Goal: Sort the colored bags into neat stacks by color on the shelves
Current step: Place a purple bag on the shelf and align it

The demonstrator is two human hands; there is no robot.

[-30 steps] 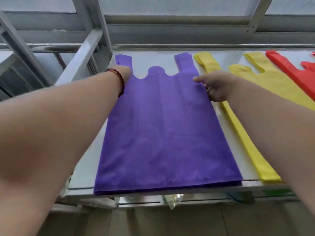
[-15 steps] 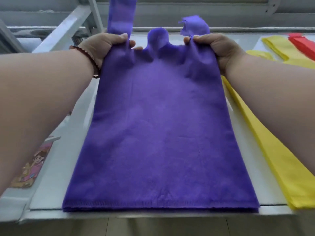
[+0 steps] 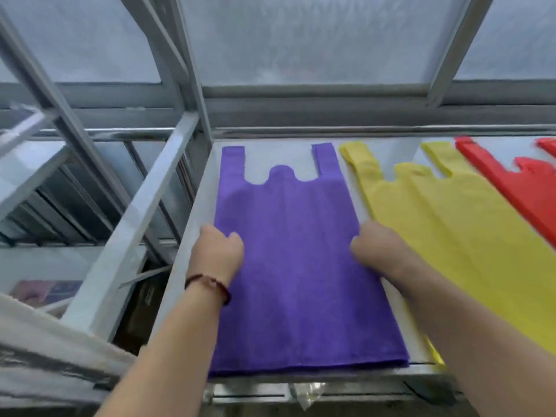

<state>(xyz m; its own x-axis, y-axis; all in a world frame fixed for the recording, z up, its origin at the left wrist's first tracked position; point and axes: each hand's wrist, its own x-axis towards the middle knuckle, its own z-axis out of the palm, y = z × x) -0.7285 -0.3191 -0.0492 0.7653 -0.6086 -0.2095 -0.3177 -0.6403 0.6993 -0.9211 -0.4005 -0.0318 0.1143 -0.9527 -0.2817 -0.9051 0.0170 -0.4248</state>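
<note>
A stack of purple bags (image 3: 301, 266) lies flat on the grey shelf (image 3: 278, 155), handles pointing away from me. My left hand (image 3: 218, 254), with a dark bracelet on the wrist, curls around the stack's left edge at mid-length, thumb on top. On the stack's right edge is my right hand (image 3: 382, 251), its fingers tucked down between the purple and the yellow bags (image 3: 451, 236). The yellow bags lie flat just to the right. Red bags (image 3: 517, 182) lie beyond them at the far right, partly out of frame.
A slanted metal frame bar (image 3: 135, 221) and other uprights stand left of the shelf. A metal rail runs along the shelf's back edge. Frosted panels close off the back. Clear plastic (image 3: 307, 395) hangs below the shelf's front lip.
The purple bag, held up by both handles half a second ago, now lies flat. Both hands have slid from the handles down to the stack's side edges.
</note>
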